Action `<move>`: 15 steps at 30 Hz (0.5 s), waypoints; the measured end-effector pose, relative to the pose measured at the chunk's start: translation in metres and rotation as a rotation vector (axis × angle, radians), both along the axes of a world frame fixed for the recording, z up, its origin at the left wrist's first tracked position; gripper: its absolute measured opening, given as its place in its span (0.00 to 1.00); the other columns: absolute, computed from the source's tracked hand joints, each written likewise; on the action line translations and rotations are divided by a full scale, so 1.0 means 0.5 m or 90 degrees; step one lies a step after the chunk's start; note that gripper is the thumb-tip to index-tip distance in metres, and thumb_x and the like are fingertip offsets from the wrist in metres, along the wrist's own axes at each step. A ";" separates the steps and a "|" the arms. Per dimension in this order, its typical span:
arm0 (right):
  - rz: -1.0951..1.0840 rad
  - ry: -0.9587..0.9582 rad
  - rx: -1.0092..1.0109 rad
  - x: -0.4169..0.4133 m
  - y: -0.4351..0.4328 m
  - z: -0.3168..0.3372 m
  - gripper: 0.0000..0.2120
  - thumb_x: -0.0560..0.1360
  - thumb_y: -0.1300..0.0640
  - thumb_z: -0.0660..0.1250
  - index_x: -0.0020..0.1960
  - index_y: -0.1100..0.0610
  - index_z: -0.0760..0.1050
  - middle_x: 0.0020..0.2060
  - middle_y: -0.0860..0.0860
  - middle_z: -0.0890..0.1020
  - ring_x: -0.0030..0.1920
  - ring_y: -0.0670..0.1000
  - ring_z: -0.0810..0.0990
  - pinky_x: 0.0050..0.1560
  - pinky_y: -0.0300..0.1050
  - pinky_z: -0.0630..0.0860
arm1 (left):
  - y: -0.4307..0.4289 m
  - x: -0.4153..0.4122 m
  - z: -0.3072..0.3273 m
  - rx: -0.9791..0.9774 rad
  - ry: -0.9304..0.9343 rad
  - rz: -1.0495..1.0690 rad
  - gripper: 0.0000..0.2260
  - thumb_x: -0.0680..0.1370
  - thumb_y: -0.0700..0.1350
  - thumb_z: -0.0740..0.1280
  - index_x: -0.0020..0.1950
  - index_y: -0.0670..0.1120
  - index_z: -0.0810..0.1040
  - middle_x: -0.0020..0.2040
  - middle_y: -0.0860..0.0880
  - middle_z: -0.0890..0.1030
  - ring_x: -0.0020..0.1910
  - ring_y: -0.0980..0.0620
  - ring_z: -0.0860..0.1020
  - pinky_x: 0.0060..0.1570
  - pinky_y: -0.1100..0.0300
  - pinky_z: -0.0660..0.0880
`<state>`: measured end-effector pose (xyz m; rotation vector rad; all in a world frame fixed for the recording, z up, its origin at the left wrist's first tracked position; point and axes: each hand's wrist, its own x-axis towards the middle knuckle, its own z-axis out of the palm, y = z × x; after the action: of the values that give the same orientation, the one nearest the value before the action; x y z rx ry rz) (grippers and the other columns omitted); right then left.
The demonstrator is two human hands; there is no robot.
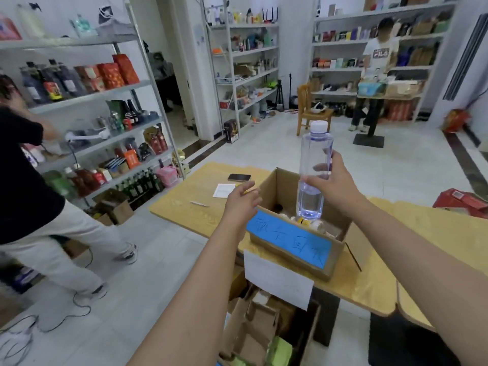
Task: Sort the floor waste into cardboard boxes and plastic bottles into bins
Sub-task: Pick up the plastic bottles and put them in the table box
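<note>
Right hand (336, 182) grips bottle (315, 150) | left hand (241, 200) slack, holding nothing | box (277, 188) contents mostly hidden

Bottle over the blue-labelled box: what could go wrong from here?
The bottle is upright and part-full; released like this by the right hand, it may land on items already in the cardboard box and topple over the rim. The left hand, by the box's corner, could get bumped.

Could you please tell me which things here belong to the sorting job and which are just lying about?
Job: plastic bottle, right hand, blue-labelled box, lower box of cardboard.
Lying about: phone, paper sheet, pen, wooden chair.
</note>
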<state>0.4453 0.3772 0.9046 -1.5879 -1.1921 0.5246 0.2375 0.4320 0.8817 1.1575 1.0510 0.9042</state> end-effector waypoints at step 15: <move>0.063 -0.027 -0.198 0.306 0.204 -0.279 0.43 0.73 0.54 0.74 0.79 0.53 0.52 0.73 0.54 0.69 0.70 0.57 0.71 0.68 0.52 0.68 | 0.100 0.311 -0.223 -0.124 0.209 0.016 0.16 0.78 0.45 0.63 0.66 0.54 0.73 0.51 0.53 0.77 0.51 0.52 0.77 0.58 0.51 0.75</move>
<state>0.5981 0.4792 0.7649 -1.8152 -1.2714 0.7733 0.3929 0.4818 0.7700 1.1535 1.3897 0.6253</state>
